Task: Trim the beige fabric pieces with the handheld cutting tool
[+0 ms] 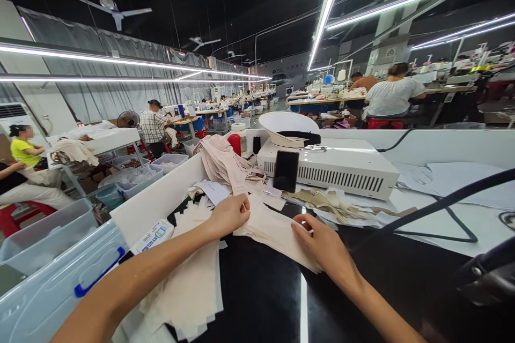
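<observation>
A stack of pale pink fabric pieces (273,230) lies across the black table top in front of me. My left hand (230,215) is closed in a pinch at the stack's far left end. At its right side, my right hand (324,241) has thumb and fingers closed on the fabric edge. Exactly how many layers each hand grips cannot be made out. Under my left forearm spreads another fanned pile of pale fabric pieces (189,289). Beyond my hands, a heap of pink fabric strips (221,158) hangs over the white partition.
A phone (286,171) leans on a white slotted machine box (333,166) bearing a white cap-like piece (289,124). Red thread (234,143) and black thread (256,144) stand left of it. Fabric scraps (333,202) lie before it. A black cable (442,201) arches at right.
</observation>
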`<state>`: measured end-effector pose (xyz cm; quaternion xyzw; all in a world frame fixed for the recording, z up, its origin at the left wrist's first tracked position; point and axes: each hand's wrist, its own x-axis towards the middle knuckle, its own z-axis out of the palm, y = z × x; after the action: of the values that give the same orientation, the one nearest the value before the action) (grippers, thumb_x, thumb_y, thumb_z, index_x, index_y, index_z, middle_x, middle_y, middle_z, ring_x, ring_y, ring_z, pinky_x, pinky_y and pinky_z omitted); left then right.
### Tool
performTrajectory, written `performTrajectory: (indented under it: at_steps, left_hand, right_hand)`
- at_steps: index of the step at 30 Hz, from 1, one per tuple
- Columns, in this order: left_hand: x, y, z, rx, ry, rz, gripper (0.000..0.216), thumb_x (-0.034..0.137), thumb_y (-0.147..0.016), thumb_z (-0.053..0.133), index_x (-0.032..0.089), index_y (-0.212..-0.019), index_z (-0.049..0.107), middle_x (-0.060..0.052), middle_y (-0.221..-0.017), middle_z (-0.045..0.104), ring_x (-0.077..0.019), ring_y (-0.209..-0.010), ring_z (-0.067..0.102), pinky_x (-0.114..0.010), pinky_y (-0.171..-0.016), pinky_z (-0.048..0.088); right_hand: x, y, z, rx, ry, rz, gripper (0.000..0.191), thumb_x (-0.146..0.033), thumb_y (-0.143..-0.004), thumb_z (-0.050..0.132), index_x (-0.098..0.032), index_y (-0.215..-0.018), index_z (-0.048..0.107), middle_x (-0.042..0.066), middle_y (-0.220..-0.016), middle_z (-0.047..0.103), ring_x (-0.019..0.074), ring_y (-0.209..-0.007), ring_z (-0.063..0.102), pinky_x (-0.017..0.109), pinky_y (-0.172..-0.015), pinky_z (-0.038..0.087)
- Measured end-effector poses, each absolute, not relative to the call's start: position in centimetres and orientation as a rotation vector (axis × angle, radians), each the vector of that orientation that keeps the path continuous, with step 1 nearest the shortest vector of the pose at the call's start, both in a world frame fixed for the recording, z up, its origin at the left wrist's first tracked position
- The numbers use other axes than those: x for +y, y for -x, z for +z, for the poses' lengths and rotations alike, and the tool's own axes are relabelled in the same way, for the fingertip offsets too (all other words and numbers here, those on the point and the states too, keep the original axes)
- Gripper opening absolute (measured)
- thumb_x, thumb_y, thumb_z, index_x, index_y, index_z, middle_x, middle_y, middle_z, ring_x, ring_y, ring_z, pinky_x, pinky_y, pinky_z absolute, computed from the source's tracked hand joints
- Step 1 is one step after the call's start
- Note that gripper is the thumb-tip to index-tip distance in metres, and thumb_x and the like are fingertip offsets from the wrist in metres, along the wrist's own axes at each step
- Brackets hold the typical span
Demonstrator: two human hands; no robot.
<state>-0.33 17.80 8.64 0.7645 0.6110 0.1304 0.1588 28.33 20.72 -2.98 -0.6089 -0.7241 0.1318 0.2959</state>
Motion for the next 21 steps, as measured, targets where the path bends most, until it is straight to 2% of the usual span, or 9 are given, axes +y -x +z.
performTrajectory:
  at_steps: [7, 10, 13, 17, 19, 21]
  left_hand:
    - [17.3, 1.0, 5.6, 1.758, -2.159, 0.392, 0.029, 0.042, -0.122, 0.081, 0.018, -0.138, 0.08, -0.01, -0.132, 0.083, -0.0275, -0.118, 0.083, -0.051, -0.109, 0.072]
    - [17.1, 1.0, 5.2, 1.733, -2.173, 0.419, 0.03, 0.029, -0.124, 0.073, 0.02, -0.152, 0.077, -0.009, -0.131, 0.085, -0.0275, -0.121, 0.083, -0.05, -0.116, 0.068]
    - [17.0, 1.0, 5.0, 1.699, -2.199, 0.422, 0.04, 0.016, -0.121, 0.066, 0.024, -0.16, 0.076, -0.01, -0.145, 0.084, -0.0279, -0.135, 0.08, -0.047, -0.126, 0.061]
    - [17.1, 1.0, 5.0, 1.674, -2.222, 0.398, 0.029, 0.033, -0.123, 0.075, 0.02, -0.149, 0.079, -0.013, -0.15, 0.081, -0.032, -0.138, 0.079, -0.057, -0.125, 0.064]
    - [17.2, 0.9, 5.0, 1.671, -2.223, 0.384, 0.035, 0.041, -0.123, 0.08, 0.02, -0.15, 0.078, -0.013, -0.151, 0.079, -0.0328, -0.137, 0.079, -0.06, -0.123, 0.066]
    - [17.3, 0.9, 5.0, 1.681, -2.215, 0.37, 0.039, 0.043, -0.122, 0.081, 0.021, -0.154, 0.077, -0.014, -0.155, 0.077, -0.0333, -0.138, 0.079, -0.06, -0.122, 0.067]
  right_hand:
    - [19.9, -27.2, -2.8, -1.958, 1.625, 0.088, 0.024, -0.041, -0.119, 0.081, -0.02, -0.133, 0.081, 0.007, -0.128, 0.084, 0.0237, -0.108, 0.084, 0.042, -0.093, 0.075]
    - [20.3, -27.2, -3.2, -1.993, 1.605, -0.049, 0.023, -0.038, -0.119, 0.082, -0.021, -0.133, 0.081, 0.008, -0.13, 0.084, 0.0239, -0.11, 0.084, 0.042, -0.093, 0.075]
    - [20.8, -27.3, -3.5, -2.042, 1.568, -0.192, 0.02, -0.036, -0.117, 0.084, -0.02, -0.129, 0.082, 0.007, -0.126, 0.084, 0.0236, -0.108, 0.084, 0.042, -0.094, 0.075]
    - [20.3, -27.2, -3.6, -2.108, 1.438, -0.373, 0.018, -0.023, -0.116, 0.08, -0.021, -0.134, 0.082, 0.009, -0.135, 0.085, 0.0295, -0.125, 0.083, 0.051, -0.109, 0.071]
    - [19.6, -27.0, -3.5, -2.162, 1.344, -0.42, 0.027, -0.013, -0.115, 0.073, -0.025, -0.137, 0.083, 0.011, -0.14, 0.086, 0.0316, -0.133, 0.082, 0.049, -0.114, 0.067]
    - [18.9, -26.7, -3.6, -2.237, 1.252, -0.429, 0.035, -0.006, -0.113, 0.068, -0.029, -0.133, 0.086, 0.009, -0.135, 0.089, 0.0299, -0.127, 0.083, 0.043, -0.11, 0.065]
